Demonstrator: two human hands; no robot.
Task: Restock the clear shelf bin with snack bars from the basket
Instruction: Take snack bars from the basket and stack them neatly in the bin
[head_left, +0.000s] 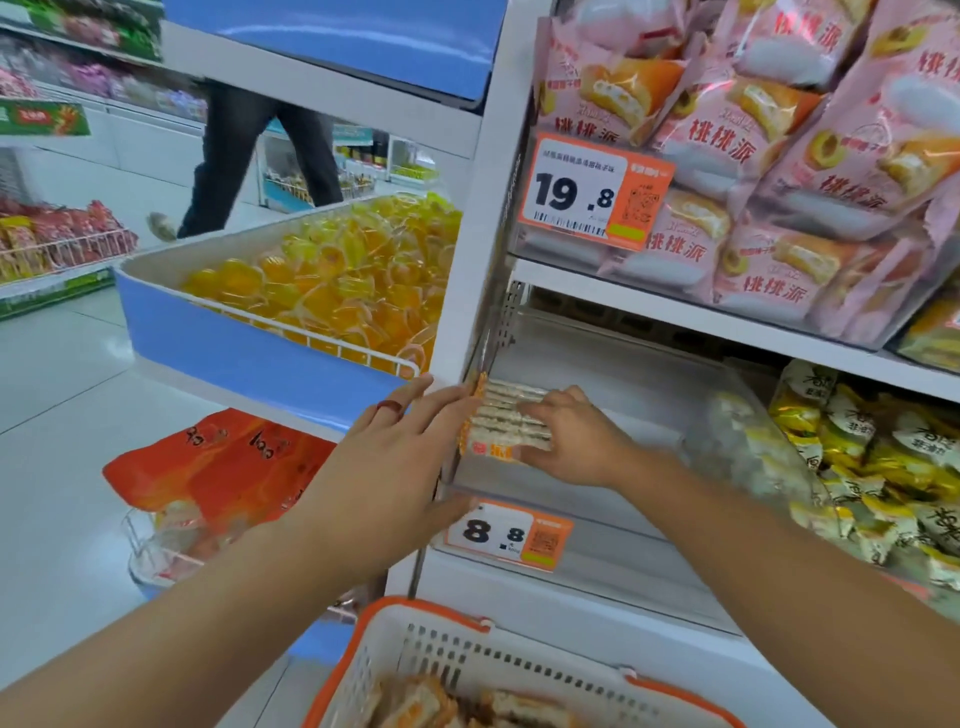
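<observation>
We see one stack of about six bars (511, 415) standing at the bin's (623, 364) front left corner. Our right hand (576, 441) lies flat on the stack, fingers straight. Our left hand (400, 457), wearing one red ring (388, 407), presses straight fingers against the bin's left wall from outside. More bars lie in the basket (467, 665) below. Two price tags (592, 192) show. White shelves stand on a glossy shop floor (62, 415).

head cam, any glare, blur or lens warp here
Head view: wide-angle warp bows the shelf edges; glare streaks the blue panel; the basket and its snack bars are soft at the bottom edge; both hands, left and right, look fairly sharp.
</observation>
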